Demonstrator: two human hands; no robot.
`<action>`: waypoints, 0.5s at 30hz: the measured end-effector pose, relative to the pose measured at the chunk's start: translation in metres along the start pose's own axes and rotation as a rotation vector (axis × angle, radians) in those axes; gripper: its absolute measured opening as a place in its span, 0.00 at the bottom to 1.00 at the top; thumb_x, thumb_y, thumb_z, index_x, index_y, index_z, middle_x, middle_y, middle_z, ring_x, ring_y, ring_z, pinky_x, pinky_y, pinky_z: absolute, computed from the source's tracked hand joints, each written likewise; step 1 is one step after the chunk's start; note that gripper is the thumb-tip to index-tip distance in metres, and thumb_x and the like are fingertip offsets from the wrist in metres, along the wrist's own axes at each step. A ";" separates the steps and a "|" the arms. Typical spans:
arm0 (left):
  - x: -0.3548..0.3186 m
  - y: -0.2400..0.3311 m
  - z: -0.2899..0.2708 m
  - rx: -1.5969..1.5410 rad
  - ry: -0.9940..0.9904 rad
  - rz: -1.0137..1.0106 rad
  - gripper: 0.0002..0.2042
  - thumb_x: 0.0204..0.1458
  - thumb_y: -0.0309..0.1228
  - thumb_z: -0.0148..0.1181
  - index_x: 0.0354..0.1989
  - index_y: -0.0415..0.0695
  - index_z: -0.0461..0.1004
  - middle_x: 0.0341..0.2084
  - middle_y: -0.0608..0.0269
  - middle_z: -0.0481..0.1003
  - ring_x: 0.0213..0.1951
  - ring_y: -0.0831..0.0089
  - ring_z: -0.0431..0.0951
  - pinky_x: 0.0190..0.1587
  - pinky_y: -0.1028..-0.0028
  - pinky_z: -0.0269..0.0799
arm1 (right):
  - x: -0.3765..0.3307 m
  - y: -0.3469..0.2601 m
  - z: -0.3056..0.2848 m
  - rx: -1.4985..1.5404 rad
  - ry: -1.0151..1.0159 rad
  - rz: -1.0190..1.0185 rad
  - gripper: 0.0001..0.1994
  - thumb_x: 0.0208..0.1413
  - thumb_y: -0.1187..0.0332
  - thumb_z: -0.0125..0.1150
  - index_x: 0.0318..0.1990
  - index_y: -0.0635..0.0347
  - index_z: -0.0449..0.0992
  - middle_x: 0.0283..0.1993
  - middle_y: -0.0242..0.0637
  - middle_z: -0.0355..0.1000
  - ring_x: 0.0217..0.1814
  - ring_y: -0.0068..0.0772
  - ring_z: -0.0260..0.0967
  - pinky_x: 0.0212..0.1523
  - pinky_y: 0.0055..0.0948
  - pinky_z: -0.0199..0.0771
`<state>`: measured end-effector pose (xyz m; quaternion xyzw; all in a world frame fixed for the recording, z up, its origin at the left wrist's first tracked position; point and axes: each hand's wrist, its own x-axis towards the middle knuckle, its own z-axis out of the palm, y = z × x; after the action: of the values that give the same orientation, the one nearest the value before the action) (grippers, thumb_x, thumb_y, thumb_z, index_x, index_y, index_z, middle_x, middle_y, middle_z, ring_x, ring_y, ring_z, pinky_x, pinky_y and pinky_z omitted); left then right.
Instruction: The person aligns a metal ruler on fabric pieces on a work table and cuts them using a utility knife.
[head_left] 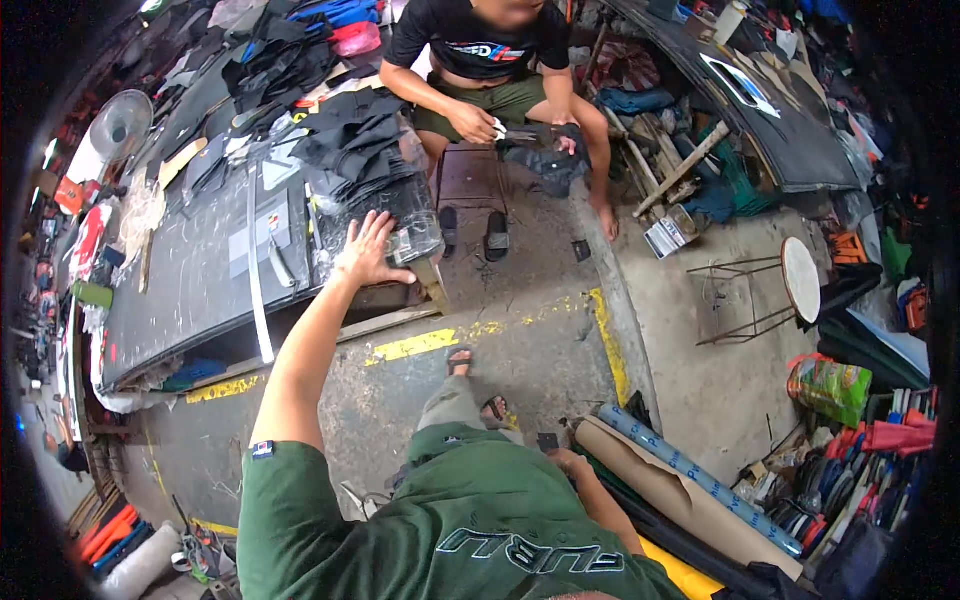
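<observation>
My left hand (370,248) lies flat with its fingers spread at the near right corner of a low work table (190,310) with a dark top. Just beyond its fingertips sits a pile of black cut fabric (350,150). A long metal ruler (257,270) and a curved-handled cutting tool (281,262) lie on the table to the left of that hand. Down by my right hip is my right hand (570,464), mostly hidden by my body. Its fingers do not show clearly, and a small dark thing (547,440) appears beside it.
Across from me a seated person (480,70) holds dark fabric (545,165) and scissors (520,134). Black slippers (497,238) lie on the floor. To the right stand a round-topped stool (801,280) and fabric rolls (700,480). A fan (121,124) is at the far left.
</observation>
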<state>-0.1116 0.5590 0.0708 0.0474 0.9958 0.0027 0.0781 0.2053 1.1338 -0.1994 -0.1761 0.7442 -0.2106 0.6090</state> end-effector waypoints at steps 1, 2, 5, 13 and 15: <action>-0.029 -0.012 -0.004 -0.047 0.111 -0.037 0.66 0.33 0.76 0.65 0.75 0.38 0.52 0.76 0.51 0.50 0.79 0.54 0.41 0.77 0.47 0.36 | -0.030 -0.070 -0.051 0.325 0.116 0.236 0.14 0.61 0.61 0.60 0.47 0.60 0.82 0.38 0.41 0.80 0.35 0.37 0.77 0.33 0.38 0.76; -0.027 0.008 -0.011 -0.109 0.214 -0.030 0.60 0.40 0.70 0.67 0.75 0.39 0.53 0.75 0.49 0.53 0.78 0.53 0.45 0.77 0.52 0.40 | -0.022 -0.049 -0.050 0.152 0.122 0.183 0.11 0.58 0.65 0.64 0.45 0.59 0.82 0.33 0.36 0.78 0.29 0.34 0.74 0.29 0.39 0.74; -0.040 0.060 0.005 -0.452 0.406 0.151 0.31 0.51 0.34 0.67 0.65 0.42 0.67 0.57 0.43 0.73 0.57 0.42 0.73 0.59 0.55 0.71 | 0.007 -0.002 -0.045 0.562 0.101 0.299 0.10 0.57 0.65 0.65 0.43 0.57 0.83 0.34 0.35 0.79 0.27 0.33 0.72 0.28 0.40 0.74; -0.221 0.087 0.199 -0.718 -0.014 0.178 0.11 0.59 0.38 0.62 0.38 0.42 0.81 0.33 0.45 0.80 0.36 0.46 0.81 0.40 0.54 0.77 | 0.055 -0.039 -0.048 0.276 0.005 0.238 0.14 0.51 0.62 0.69 0.44 0.53 0.85 0.34 0.33 0.82 0.30 0.29 0.77 0.30 0.35 0.77; -0.267 0.067 0.215 -0.713 -0.255 -0.011 0.14 0.62 0.40 0.55 0.39 0.44 0.83 0.37 0.42 0.81 0.43 0.44 0.81 0.47 0.52 0.78 | 0.067 -0.067 -0.047 -0.444 -0.029 -0.049 0.12 0.50 0.60 0.69 0.39 0.53 0.87 0.32 0.34 0.82 0.28 0.29 0.77 0.30 0.34 0.77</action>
<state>0.1912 0.6000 -0.0994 0.0120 0.9150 0.3425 0.2130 0.1459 1.0468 -0.2123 -0.3270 0.7589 -0.0540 0.5605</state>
